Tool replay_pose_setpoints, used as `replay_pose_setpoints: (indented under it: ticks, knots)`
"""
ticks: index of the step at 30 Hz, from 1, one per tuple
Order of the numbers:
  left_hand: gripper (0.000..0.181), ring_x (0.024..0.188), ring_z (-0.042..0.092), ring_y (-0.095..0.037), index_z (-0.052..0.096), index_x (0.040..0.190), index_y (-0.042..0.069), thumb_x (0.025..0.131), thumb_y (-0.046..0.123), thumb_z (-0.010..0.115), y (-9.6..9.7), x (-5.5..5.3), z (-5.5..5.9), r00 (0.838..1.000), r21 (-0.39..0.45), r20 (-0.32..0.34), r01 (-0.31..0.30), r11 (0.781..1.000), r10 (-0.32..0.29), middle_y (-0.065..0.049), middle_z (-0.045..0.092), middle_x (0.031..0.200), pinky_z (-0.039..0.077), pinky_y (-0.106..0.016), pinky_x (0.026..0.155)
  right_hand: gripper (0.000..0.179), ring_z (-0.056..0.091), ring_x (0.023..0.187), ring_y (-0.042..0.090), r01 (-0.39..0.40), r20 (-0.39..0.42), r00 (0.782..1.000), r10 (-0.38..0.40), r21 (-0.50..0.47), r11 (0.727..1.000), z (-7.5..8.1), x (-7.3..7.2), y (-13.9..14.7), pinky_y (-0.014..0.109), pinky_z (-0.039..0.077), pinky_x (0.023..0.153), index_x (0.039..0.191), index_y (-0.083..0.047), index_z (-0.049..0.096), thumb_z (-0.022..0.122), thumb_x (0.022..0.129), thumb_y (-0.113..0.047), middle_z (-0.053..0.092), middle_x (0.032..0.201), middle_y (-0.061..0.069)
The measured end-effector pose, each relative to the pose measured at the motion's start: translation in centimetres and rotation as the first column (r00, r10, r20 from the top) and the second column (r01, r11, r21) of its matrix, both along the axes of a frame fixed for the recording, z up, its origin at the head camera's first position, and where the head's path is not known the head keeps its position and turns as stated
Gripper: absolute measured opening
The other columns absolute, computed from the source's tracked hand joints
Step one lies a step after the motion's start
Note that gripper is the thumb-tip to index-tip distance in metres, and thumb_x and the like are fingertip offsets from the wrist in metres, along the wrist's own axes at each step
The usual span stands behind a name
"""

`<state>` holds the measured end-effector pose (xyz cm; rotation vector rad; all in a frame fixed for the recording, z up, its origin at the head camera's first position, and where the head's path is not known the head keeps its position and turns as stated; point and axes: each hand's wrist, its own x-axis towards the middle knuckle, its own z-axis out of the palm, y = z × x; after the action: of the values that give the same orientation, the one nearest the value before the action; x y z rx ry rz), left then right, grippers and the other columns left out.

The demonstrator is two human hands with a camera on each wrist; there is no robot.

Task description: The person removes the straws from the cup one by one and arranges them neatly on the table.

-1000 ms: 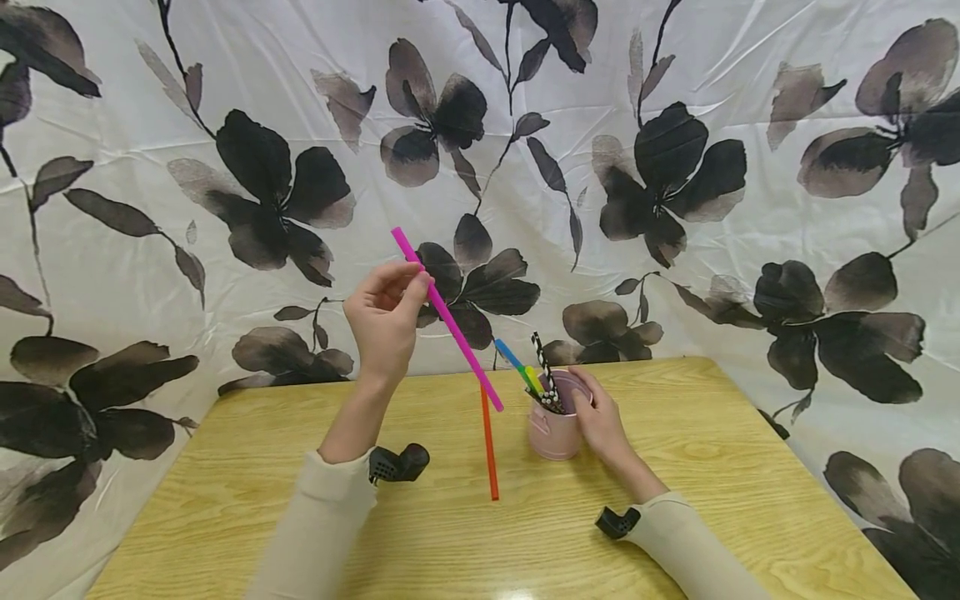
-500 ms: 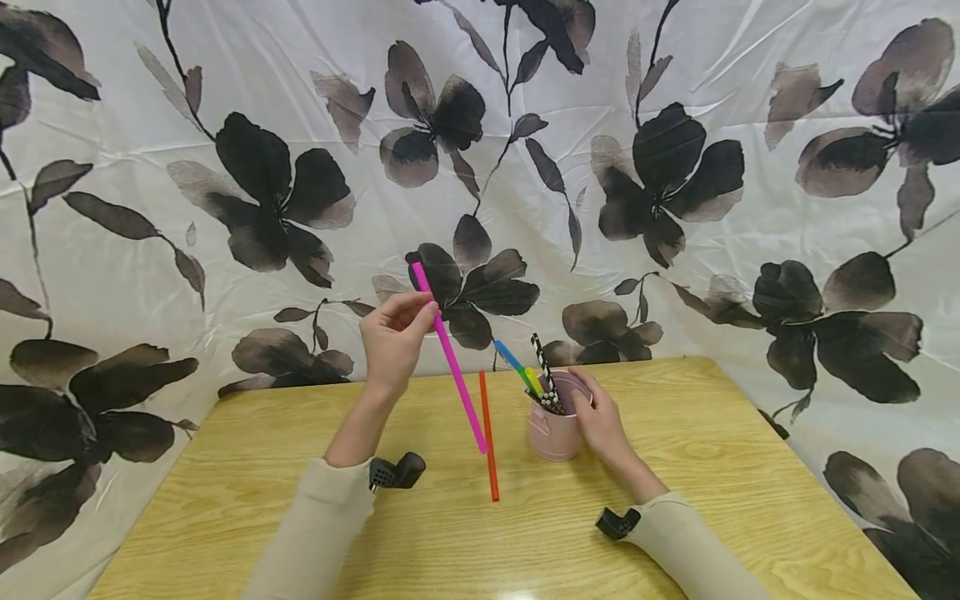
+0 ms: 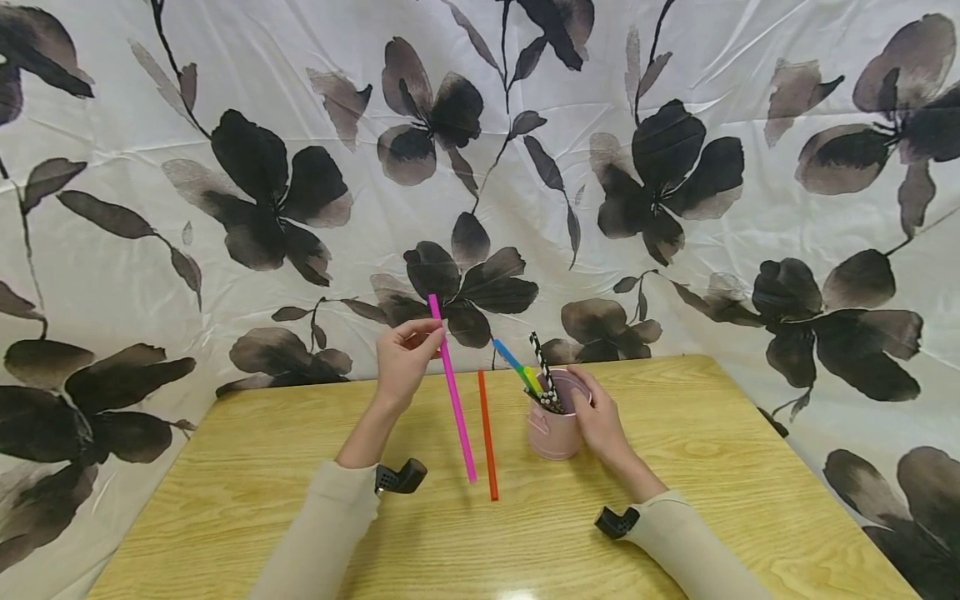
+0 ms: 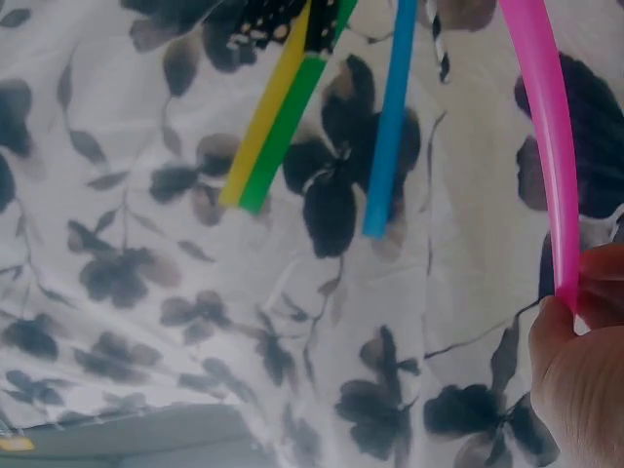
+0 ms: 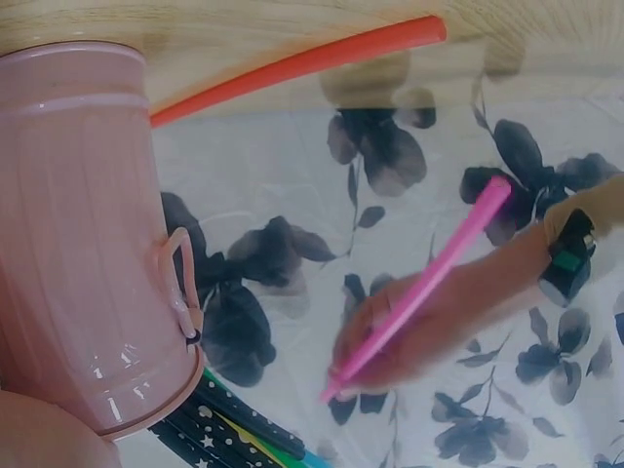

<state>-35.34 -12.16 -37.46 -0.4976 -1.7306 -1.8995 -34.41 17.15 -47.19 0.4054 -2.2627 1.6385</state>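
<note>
My left hand (image 3: 401, 362) pinches a pink straw (image 3: 456, 408) near its upper end between thumb and fingertips. The straw slants down to the right, its lower end close over the table and left of a red straw (image 3: 487, 437). That red straw lies lengthwise on the wood. My right hand (image 3: 602, 421) grips the right side of a pink pail (image 3: 553, 437), thumb at the rim. A blue straw (image 3: 510, 356), a yellow straw (image 4: 265, 117), a green straw (image 4: 285, 136) and several black-and-white patterned straws (image 5: 244, 419) stick out of the pail.
The light wooden table (image 3: 660, 550) ends at a white curtain (image 3: 540, 200) with dark flowers hanging behind it. A small handle (image 5: 180, 283) juts from the pail's side. Each sleeve cuff carries a black wrist camera (image 3: 618, 522).
My left hand has come down and slightly right, lowering the pink straw from above the table to beside the red one and tilting it steeper. My right hand and the pail stay put.
</note>
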Motion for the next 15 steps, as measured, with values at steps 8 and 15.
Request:
replay_pose_setpoints:
  ticks: [8,15]
  knots:
    - [0.022,0.066,0.061,-0.02,0.066,0.092,-0.003,0.075,0.011,0.07,-1.6,-4.9,-7.3,0.997,0.026,0.059,0.044,0.999,-0.046,-0.014,0.062,0.083,0.052,-0.034,0.055,0.035,0.047,0.11,0.018,0.007,0.001,1.0,-0.007,-0.009,1.0,0.2,0.1,-0.3,0.039,0.039,0.089,0.125,-0.021,0.048,0.043,0.091,-0.016,0.052,0.121,0.004]
    - [0.022,0.068,0.062,-0.018,0.066,0.094,-0.003,0.076,0.009,0.069,-2.1,-6.2,-10.0,0.99,-0.022,0.129,0.052,0.998,-0.049,-0.012,0.062,0.084,0.052,-0.031,0.053,0.035,0.049,0.108,0.018,0.019,-0.002,1.0,-0.019,-0.012,1.0,0.1,0.2,-0.1,0.039,0.04,0.088,0.125,-0.02,0.049,0.044,0.091,-0.014,0.053,0.119,0.003]
